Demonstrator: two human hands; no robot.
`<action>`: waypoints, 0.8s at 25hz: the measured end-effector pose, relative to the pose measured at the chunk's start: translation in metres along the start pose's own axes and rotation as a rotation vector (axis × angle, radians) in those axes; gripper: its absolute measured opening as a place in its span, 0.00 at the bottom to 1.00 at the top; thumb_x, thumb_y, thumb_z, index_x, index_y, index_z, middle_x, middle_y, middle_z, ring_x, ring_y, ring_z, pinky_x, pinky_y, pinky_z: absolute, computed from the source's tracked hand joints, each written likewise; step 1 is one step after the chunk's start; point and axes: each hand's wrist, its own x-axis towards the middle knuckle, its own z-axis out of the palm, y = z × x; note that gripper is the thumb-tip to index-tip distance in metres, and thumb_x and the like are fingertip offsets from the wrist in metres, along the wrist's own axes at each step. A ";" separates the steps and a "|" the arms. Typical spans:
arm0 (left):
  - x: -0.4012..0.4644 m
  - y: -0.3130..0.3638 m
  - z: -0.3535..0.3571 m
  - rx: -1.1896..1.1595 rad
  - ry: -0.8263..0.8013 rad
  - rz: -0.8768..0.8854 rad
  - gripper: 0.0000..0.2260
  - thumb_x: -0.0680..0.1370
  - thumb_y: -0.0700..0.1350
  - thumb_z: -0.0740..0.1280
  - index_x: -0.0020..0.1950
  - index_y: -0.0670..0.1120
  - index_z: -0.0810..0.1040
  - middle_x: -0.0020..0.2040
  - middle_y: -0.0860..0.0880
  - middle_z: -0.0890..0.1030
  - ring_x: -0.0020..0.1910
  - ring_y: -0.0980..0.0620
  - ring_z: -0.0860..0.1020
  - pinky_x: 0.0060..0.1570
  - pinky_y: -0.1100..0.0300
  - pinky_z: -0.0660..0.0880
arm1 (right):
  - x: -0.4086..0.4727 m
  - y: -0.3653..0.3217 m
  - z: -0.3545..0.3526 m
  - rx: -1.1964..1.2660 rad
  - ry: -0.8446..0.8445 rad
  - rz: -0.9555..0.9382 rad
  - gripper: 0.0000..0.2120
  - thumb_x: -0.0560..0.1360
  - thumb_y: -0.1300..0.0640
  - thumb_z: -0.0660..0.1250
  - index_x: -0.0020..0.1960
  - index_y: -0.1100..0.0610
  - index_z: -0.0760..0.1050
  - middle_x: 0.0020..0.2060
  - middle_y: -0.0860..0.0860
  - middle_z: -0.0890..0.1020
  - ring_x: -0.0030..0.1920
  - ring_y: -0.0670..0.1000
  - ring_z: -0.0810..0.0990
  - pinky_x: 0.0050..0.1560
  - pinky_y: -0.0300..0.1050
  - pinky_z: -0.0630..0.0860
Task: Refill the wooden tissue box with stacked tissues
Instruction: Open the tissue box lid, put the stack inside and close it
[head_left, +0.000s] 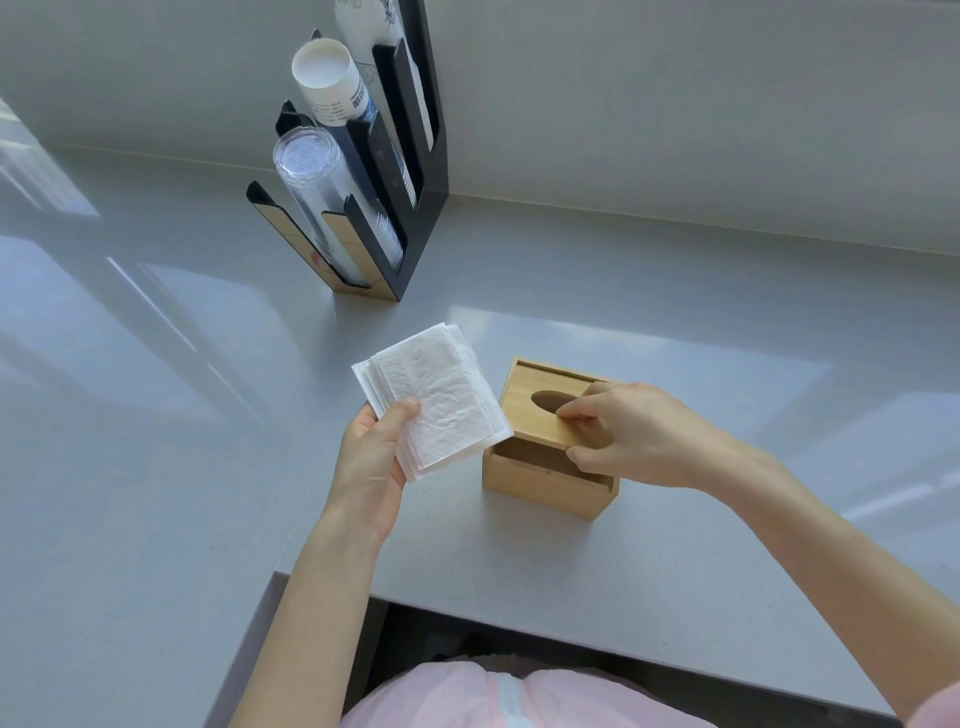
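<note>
Centrally, my left hand (371, 457) grips a stack of white tissues (434, 402), thumb pressed on the top sheet near its lower left edge, fingers closed underneath where I cannot see them. I hold the stack raised above the grey countertop (156, 467), tilted, its right edge overlapping the left corner of the wooden tissue box (545, 467) as seen from the head camera; whether paper and wood touch cannot be told.

The box stands on the countertop, just right of centre. Its sliding lid (540, 410), pierced by an oval slot (553, 401), is displaced toward the far side, so a dark gap shows along the near edge of the box. My right hand (634, 436) is closed on the near right part of this lid: fingertips curl onto the top surface beside the slot, and the thumb lies against the lid's near edge.

Farther back, well apart from the box, a black cup dispenser (410, 208) stands near the wall (675, 104). It holds a sleeve of clear plastic cups (322, 192) in the front channel and a stack of white paper cups (332, 83) behind it.

At the lower margin, pink clothing (519, 696) on my lap appears beyond the counter's edge.
</note>
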 end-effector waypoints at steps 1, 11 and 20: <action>0.000 0.001 0.000 -0.003 0.002 0.001 0.08 0.77 0.38 0.60 0.49 0.50 0.76 0.46 0.51 0.81 0.42 0.54 0.80 0.42 0.58 0.77 | 0.000 0.001 -0.005 -0.002 -0.001 -0.002 0.16 0.73 0.51 0.61 0.59 0.52 0.75 0.55 0.51 0.78 0.55 0.54 0.73 0.55 0.48 0.73; 0.003 0.002 0.005 -0.018 0.018 -0.006 0.09 0.77 0.38 0.60 0.49 0.49 0.76 0.47 0.50 0.80 0.45 0.52 0.79 0.47 0.55 0.75 | 0.020 0.027 -0.047 0.091 0.103 -0.057 0.13 0.78 0.54 0.57 0.57 0.50 0.79 0.34 0.47 0.79 0.37 0.48 0.74 0.42 0.40 0.72; 0.007 -0.002 0.010 -0.012 0.009 -0.018 0.09 0.78 0.38 0.60 0.51 0.48 0.76 0.47 0.50 0.81 0.45 0.52 0.80 0.42 0.58 0.78 | 0.043 0.047 -0.046 0.154 0.279 -0.057 0.13 0.79 0.56 0.58 0.58 0.53 0.78 0.47 0.50 0.84 0.43 0.50 0.76 0.44 0.42 0.72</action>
